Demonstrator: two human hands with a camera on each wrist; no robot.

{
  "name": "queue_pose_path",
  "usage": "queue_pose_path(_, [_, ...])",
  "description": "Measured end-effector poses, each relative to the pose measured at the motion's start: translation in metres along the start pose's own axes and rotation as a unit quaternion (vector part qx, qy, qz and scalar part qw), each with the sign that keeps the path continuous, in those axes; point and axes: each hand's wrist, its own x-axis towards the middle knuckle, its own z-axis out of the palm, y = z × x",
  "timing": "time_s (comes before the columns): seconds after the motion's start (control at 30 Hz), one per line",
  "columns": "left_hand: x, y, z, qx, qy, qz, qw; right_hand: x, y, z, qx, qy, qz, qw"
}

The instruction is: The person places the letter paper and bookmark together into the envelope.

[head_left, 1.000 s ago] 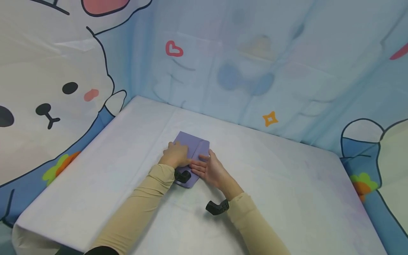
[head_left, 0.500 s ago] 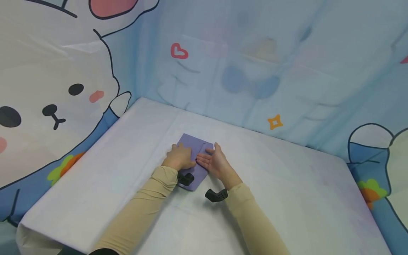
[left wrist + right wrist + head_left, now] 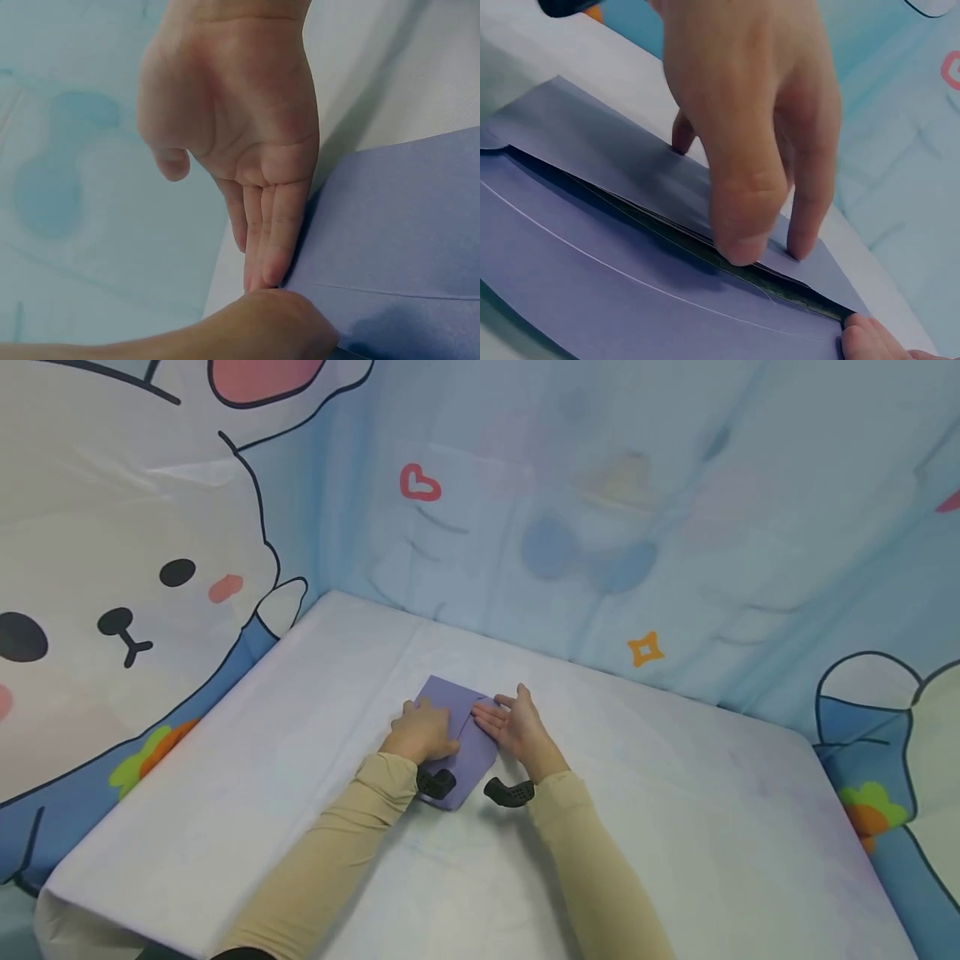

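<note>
A purple envelope (image 3: 471, 766) lies slantwise on the white table, its creased flap on the right side. My left hand (image 3: 420, 731) rests on it from the left, fingers spread and pointing down onto the paper. In the right wrist view the thumb of the left hand (image 3: 746, 142) touches the edge of the envelope's slit, where something dark green (image 3: 682, 238) shows inside. My right hand (image 3: 521, 731), palm turned to the left and fingers straight, has its fingertips at the flap's far end. The left wrist view shows the right hand's palm (image 3: 240, 112) beside the envelope's edge.
The white-covered table (image 3: 697, 827) stretches to both sides and toward me. Behind it hangs a light blue curtain (image 3: 480, 543) with cartoon prints. Black wrist cameras (image 3: 510, 793) sit on both wrists, close above the envelope and table.
My right hand has slid away from me and a little right along the flap, parting from the left hand's thumb. The left hand stays on the envelope. The head view shifted slightly.
</note>
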Motion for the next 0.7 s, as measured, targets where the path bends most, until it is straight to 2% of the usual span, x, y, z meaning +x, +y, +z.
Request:
queue_pose_path(0.23, [0.0, -0.003, 0.004, -0.007, -0.002, 0.001, 1.0, 0.006, -0.002, -0.005, 0.003, -0.013, -0.003, 0.9999])
queue_pose_path(0.47, [0.003, 0.001, 0.007, -0.005, -0.001, 0.013, 0.9999, 0.0, -0.005, -0.015, -0.012, -0.007, -0.013, 0.9998])
queue_pose_path(0.7, [0.006, -0.006, 0.004, -0.006, -0.007, 0.014, 0.9999, -0.009, 0.004, -0.018, -0.035, -0.016, -0.007, 0.9992])
